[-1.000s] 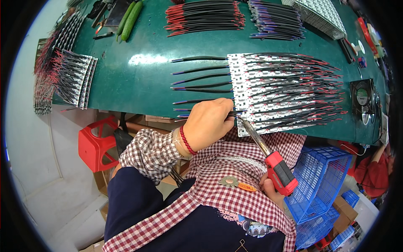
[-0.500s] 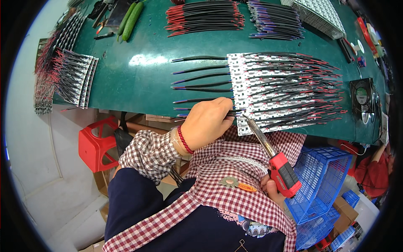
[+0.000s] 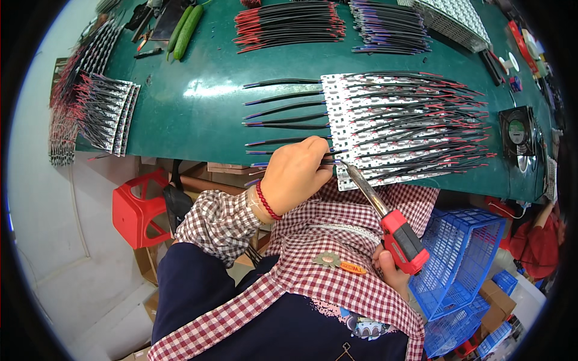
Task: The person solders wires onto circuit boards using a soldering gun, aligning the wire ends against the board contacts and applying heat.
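Note:
A white panel of small circuit boards lies at the near edge of the green table. Many black wires with red ends spread rightward across it, and black wires with blue-purple ends stick out from its left edge. My left hand is closed in a pinch on a black wire by the panel's lower left; the fingertips partly hide it. In my right hand is a soldering iron with a red and black handle. Its tip meets the panel's left edge, close to my left fingertips.
Bundles of red-tipped wires and purple-tipped wires lie at the back. Wired panels hang over the left edge. Two cucumbers lie back left. A small fan stands right. Below are a red stool and blue crates.
The soldering iron has shifted slightly up and left, its tip still by the panel's left edge. My left hand stays pinched at nearly the same place. The whole view has shifted a little.

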Demonstrator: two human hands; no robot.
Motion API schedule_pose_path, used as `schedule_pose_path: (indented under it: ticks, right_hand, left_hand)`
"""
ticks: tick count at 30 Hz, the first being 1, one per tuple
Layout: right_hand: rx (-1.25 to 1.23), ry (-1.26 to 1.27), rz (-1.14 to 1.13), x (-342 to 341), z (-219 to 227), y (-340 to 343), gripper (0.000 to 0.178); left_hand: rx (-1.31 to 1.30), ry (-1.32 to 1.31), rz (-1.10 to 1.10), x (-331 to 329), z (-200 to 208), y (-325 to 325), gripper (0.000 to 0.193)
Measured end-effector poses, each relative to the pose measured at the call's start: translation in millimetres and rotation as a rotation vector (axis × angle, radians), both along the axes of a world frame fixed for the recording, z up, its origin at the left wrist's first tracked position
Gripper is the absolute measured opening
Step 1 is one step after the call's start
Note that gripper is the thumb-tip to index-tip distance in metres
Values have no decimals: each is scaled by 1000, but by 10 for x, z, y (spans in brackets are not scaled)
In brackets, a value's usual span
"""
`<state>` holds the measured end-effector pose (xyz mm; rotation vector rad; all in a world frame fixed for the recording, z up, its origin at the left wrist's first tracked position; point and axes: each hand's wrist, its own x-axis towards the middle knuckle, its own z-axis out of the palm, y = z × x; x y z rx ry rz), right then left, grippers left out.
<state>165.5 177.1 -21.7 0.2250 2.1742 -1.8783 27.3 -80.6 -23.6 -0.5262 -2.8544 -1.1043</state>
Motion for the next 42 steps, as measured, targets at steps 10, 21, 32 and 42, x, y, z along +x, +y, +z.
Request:
schedule_pose_path:
  ticks: [10, 21, 32, 42]
  right_hand:
    - [19, 73, 25, 36, 2, 0, 10]
    - [-158, 47, -68, 36, 90, -6, 29]
    - [-212, 20, -77, 113, 185, 31, 25]
    - [-164, -24, -47, 155, 120, 3, 23]
  left_hand:
    - [-34, -26, 80, -2, 5, 38, 20]
    - [8, -15, 17, -1, 41, -16, 18]
    - [183, 203, 105, 72, 138, -149, 17]
    - [53, -79, -41, 128, 76, -60, 15]
